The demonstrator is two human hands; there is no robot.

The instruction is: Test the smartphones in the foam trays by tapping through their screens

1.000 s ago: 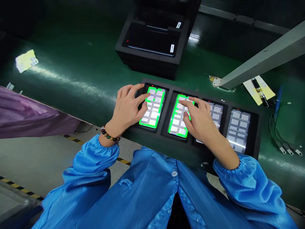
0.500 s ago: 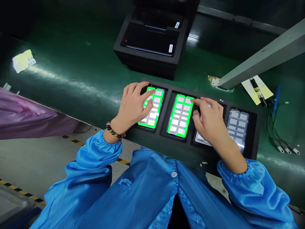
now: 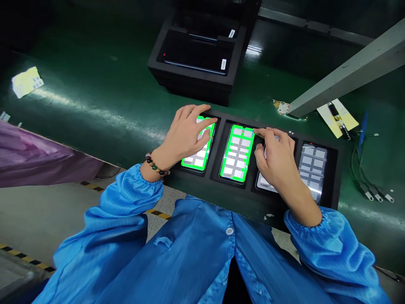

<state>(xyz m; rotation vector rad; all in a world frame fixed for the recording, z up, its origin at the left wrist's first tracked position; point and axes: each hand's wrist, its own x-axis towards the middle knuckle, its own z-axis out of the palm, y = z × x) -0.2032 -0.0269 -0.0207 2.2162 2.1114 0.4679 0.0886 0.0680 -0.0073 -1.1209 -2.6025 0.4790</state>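
Note:
Several smartphones lie in a row in a black foam tray [image 3: 215, 185]. My left hand [image 3: 186, 135] is over the leftmost phone [image 3: 196, 162], fingers spread, the index fingertip at its upper right corner. That screen shows green areas and white blocks, partly covered by my hand. On the second phone [image 3: 237, 154], also green and white, the index finger of my right hand [image 3: 276, 158] reaches the upper right edge. The rest of my right hand covers much of the third phone [image 3: 263, 182], whose screen is greyish white. A grey-lit phone [image 3: 313, 169] lies at the right end.
Black foam trays [image 3: 190, 86] with dark phones [image 3: 196, 52] are stacked behind. A slanted metal post [image 3: 341, 76] rises at right, near a marker [image 3: 339, 120] on yellow paper and several cables [image 3: 363, 181]. Torn yellow paper [image 3: 28, 81] lies left, above purple cloth [image 3: 41, 156].
My left hand has slid right and slightly up across the leftmost phone, its index finger now at the phone's right edge. My right hand stays by the second phone's top right. The view shifted slightly.

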